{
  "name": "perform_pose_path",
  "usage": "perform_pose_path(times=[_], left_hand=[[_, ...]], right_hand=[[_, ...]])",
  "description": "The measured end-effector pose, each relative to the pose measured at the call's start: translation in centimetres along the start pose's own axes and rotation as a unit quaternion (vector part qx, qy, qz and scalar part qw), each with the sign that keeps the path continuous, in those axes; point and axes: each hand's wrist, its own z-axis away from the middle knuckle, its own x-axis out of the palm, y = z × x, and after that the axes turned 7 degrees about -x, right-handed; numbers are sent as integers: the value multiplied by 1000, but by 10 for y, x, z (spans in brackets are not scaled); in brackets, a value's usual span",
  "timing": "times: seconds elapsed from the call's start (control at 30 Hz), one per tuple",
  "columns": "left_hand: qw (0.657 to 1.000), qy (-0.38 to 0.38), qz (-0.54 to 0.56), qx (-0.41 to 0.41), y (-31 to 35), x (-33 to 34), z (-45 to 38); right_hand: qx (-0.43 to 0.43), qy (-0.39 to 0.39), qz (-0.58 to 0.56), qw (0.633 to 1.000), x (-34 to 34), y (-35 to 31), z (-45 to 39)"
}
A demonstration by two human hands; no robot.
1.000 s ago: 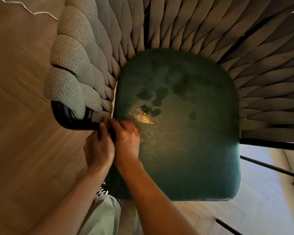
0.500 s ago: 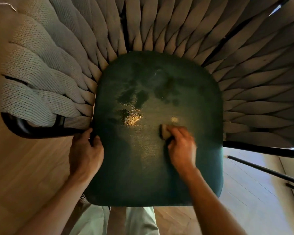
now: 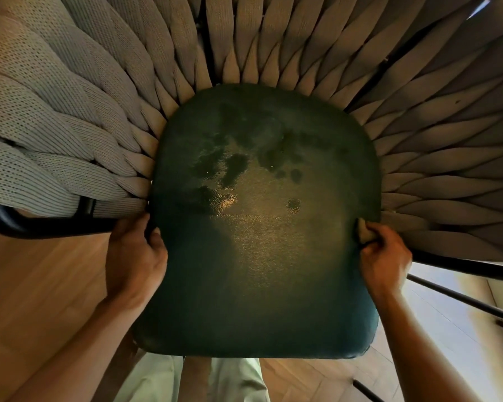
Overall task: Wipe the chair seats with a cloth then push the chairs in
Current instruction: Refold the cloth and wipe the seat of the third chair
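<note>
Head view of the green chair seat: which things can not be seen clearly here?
- Cloth: mostly hidden inside the right hand; only a small bunched tip shows.
- Left hand: fingertips hidden behind the seat edge.
- Chair legs: cut off by the right frame edge.
- Table: not in view.
- Dark patches: wet or stained, cannot tell.

Chair seat (image 3: 262, 227): dark green textured leather-look cushion, rounded at the back corners, squarer at the front, lying flat and seen from directly above. Dark blotches mark its upper middle; a glossy highlight sits near the centre.

Chair back (image 3: 273, 39): thick beige-grey woven cords fanning out around the rear and both sides of the seat.

Cloth (image 3: 364, 232): small beige wad, bunched at the seat's right edge, mostly hidden.
</note>
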Motion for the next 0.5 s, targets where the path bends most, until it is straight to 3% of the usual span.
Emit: perform_pose_path(times=[0.07, 0.27, 0.5], left_hand=[[1000, 0, 0, -3, 4, -2, -1], [998, -19, 38, -38, 5, -6, -9], [984, -44, 123, -117, 0, -15, -18]], right_hand=[[-30, -13, -19, 999, 5, -14, 7], [-268, -68, -44, 960, 48, -94, 42], [-361, -102, -67, 924, 114, -211, 106]])
